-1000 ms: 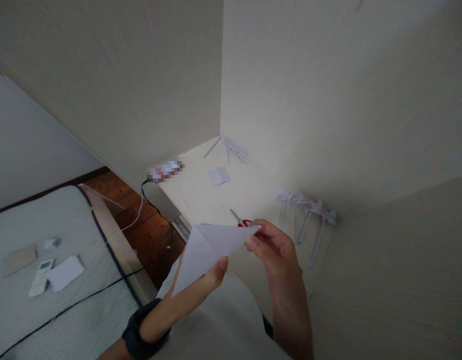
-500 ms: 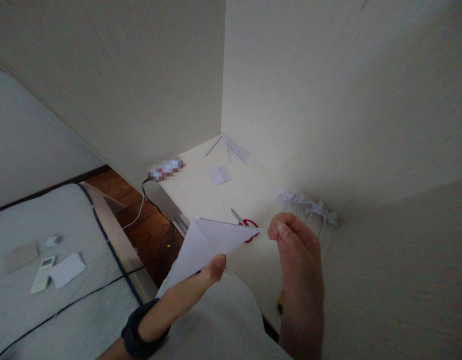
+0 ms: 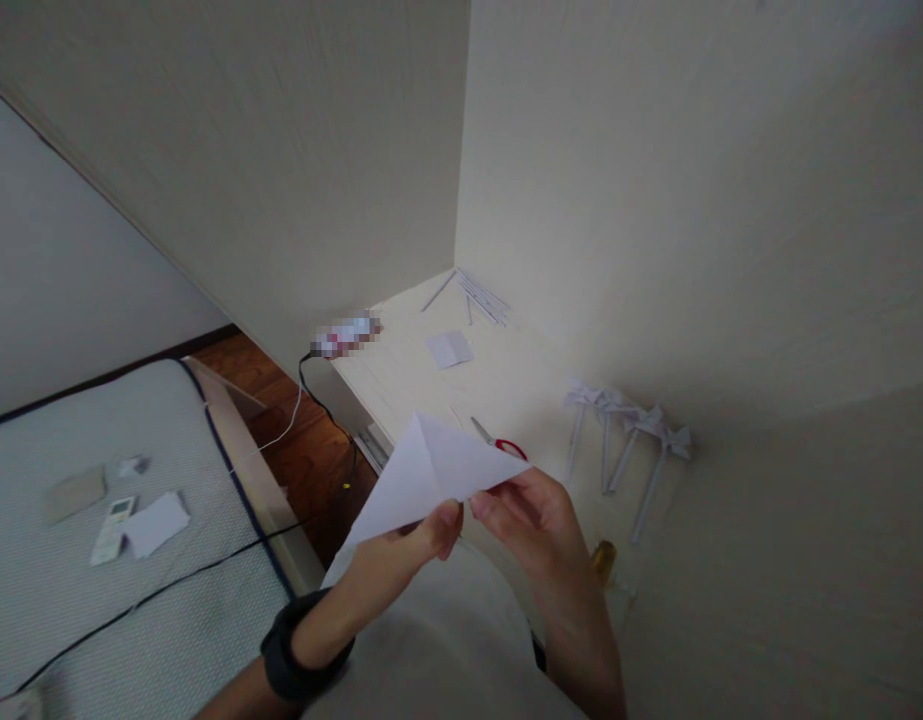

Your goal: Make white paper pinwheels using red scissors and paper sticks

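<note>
A white sheet of paper [image 3: 435,465], folded into a triangle with a crease down from its top point, is held up in front of me. My left hand [image 3: 423,535] pinches its lower edge, thumb on top. My right hand [image 3: 525,515] is closed on the right part of the same edge, with the thumb close to the left one; its other fingers are partly behind the paper. Just beyond the paper lie red-handled scissors [image 3: 510,447], partly covered by it.
On the white tabletop [image 3: 401,370] are a small creased paper square [image 3: 450,349], thin paper sticks [image 3: 483,295] and several paper pinwheel-like pieces on sticks [image 3: 630,415] by the right wall. A yellowish object [image 3: 603,562] stands near my right wrist. A bed [image 3: 221,600] with a remote [image 3: 114,530] lies left.
My right hand has moved left and down from beside the paper's right tip and now grips the paper's edge. The view has shifted slightly, showing more of the sticks at right.
</note>
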`<action>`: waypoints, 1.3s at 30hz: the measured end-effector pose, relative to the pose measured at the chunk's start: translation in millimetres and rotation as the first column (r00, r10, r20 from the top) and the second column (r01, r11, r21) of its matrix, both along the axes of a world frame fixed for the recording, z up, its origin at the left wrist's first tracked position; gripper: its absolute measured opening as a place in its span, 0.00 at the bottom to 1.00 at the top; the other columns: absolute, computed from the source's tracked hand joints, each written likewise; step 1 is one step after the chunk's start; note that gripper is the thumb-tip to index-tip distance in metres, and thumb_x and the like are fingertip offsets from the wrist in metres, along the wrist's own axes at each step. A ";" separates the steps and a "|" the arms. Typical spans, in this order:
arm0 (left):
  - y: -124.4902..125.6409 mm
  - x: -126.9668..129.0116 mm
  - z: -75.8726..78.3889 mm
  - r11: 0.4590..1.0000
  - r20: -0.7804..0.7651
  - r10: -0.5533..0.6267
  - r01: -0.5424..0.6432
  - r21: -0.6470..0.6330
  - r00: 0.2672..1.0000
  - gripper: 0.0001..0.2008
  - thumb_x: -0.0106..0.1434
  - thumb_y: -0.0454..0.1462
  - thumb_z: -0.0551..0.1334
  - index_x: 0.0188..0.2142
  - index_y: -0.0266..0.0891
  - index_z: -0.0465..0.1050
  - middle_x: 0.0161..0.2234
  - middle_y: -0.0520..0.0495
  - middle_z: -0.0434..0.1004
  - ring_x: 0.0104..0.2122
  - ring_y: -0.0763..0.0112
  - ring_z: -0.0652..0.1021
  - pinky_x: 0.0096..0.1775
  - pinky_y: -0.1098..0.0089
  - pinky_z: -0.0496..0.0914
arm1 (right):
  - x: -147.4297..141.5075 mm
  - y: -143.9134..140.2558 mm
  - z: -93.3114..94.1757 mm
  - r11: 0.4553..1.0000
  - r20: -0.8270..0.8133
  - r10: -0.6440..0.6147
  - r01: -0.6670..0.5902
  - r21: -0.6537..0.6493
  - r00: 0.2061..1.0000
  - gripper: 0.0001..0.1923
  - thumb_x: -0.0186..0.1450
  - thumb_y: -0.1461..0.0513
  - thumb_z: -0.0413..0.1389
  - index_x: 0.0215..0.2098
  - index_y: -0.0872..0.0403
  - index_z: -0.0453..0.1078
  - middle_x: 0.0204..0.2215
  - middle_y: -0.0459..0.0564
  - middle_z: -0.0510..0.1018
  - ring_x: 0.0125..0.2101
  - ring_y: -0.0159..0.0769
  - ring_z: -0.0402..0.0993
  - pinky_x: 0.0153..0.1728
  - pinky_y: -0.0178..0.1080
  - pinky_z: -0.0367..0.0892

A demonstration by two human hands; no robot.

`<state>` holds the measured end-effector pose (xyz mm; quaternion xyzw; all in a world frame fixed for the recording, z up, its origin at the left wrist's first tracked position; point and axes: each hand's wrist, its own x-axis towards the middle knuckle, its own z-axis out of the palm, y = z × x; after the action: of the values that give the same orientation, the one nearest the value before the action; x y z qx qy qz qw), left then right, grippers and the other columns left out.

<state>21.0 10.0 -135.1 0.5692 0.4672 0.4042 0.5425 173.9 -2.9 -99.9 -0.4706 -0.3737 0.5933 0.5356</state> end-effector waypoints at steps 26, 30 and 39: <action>2.2 28.1 25.6 0.978 0.463 0.175 -0.097 -0.186 0.869 0.10 0.52 0.40 0.67 0.21 0.38 0.70 0.16 0.55 0.63 0.16 0.78 0.62 0.17 0.76 0.57 | -31.4 -6.9 1.8 0.961 -0.156 -0.256 0.269 0.065 0.954 0.08 0.57 0.59 0.66 0.33 0.52 0.74 0.29 0.48 0.78 0.32 0.37 0.76 0.34 0.38 0.75; 1.8 27.2 26.1 0.984 0.485 0.133 -0.054 -0.172 0.864 0.10 0.55 0.39 0.66 0.22 0.38 0.70 0.15 0.56 0.61 0.16 0.78 0.61 0.18 0.75 0.57 | -29.6 -5.1 1.3 0.953 -0.142 -0.262 0.279 0.119 0.955 0.07 0.57 0.59 0.66 0.30 0.52 0.74 0.26 0.46 0.77 0.29 0.36 0.75 0.33 0.38 0.75; 3.5 26.5 26.6 0.988 0.479 0.103 -0.035 -0.149 0.871 0.09 0.56 0.39 0.64 0.23 0.39 0.69 0.15 0.57 0.59 0.16 0.79 0.58 0.19 0.73 0.55 | -27.7 -4.8 2.4 0.958 -0.172 -0.252 0.271 0.098 0.952 0.06 0.56 0.60 0.66 0.31 0.52 0.74 0.26 0.44 0.78 0.29 0.34 0.75 0.32 0.36 0.74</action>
<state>47.5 13.5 -108.5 0.3942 0.3626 0.5207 0.6649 146.1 -7.7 -97.5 -0.4346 -0.2994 0.5288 0.6647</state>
